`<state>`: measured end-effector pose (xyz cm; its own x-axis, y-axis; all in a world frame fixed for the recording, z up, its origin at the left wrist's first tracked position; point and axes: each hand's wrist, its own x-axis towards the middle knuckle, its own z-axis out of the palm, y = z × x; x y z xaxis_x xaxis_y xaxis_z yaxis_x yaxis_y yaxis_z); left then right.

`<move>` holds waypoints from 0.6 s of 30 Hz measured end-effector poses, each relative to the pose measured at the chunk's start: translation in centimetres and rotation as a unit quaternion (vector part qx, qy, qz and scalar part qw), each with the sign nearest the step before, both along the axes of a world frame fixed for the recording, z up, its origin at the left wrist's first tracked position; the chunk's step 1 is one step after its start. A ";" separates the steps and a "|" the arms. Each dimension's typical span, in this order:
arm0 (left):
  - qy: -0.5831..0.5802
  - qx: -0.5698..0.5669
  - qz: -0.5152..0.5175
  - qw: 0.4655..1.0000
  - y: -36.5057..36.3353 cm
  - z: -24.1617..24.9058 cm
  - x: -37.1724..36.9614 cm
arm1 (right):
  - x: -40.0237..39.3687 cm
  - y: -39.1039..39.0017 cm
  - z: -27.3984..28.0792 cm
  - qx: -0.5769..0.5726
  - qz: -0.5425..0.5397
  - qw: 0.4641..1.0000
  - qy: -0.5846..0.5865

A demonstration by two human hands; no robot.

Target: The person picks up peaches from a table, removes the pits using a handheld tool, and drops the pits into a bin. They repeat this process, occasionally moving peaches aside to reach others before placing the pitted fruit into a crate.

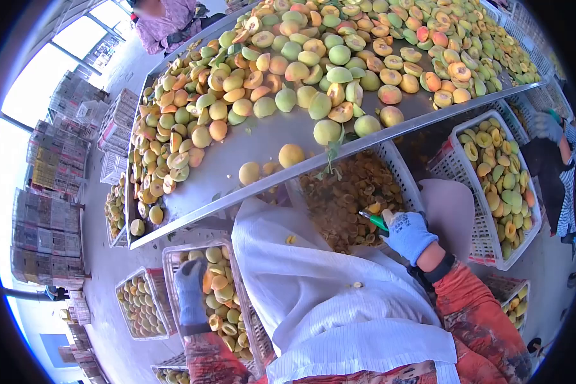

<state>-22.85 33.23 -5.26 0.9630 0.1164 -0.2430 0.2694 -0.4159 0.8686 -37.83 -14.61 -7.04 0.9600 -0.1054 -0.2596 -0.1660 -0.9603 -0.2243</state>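
Note:
My right hand (408, 237), in a pale blue glove, is closed around a green-handled tool (374, 221) with a short metal tip. The tool points left over a crate of brown, wet-looking fruit scraps (349, 192) beneath the table edge. Off to the left, my gloved left hand (191, 285) is above the near side of a crate of apricots (223, 301), many of them halved. An orange apricot half (207, 281) shows right beside its palm. The left fingers curl down, partly hidden by the hand, and I cannot tell whether they grip it.
A metal table (230, 153) carries a large heap of whole and halved apricots (301, 70). Filled crates stand right (499, 185) and left (141, 304). A white apron (339, 307) covers my lap. One person (169, 25) is across the table; another (553, 153) is at right.

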 end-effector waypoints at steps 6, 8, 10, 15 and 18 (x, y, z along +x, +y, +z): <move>-0.097 0.077 -0.039 0.991 -5.9 2.9 5.6 | 1.9 0.9 0.6 0.075 -0.012 0.997 -0.028; -0.108 0.138 -0.117 0.978 -12.7 3.1 9.8 | 1.9 1.0 0.2 0.097 -0.026 0.993 -0.069; -0.104 0.225 -0.190 0.950 -17.9 1.1 13.8 | 1.7 0.9 0.7 0.123 -0.057 0.989 -0.061; -0.093 0.341 -0.317 0.880 -22.5 -1.6 16.9 | 0.0 -0.2 1.0 0.205 -0.133 0.968 -0.053; -0.001 -0.019 -0.234 0.972 -20.6 -0.6 16.4 | -0.2 -0.6 0.4 0.315 -0.143 0.931 -0.120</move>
<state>-6.42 12.65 -5.88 0.9088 -0.3437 -0.2366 0.0565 -0.4604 0.8859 -38.06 -15.24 -6.67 0.9544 -0.2645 -0.1385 -0.2674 -0.5507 -0.7907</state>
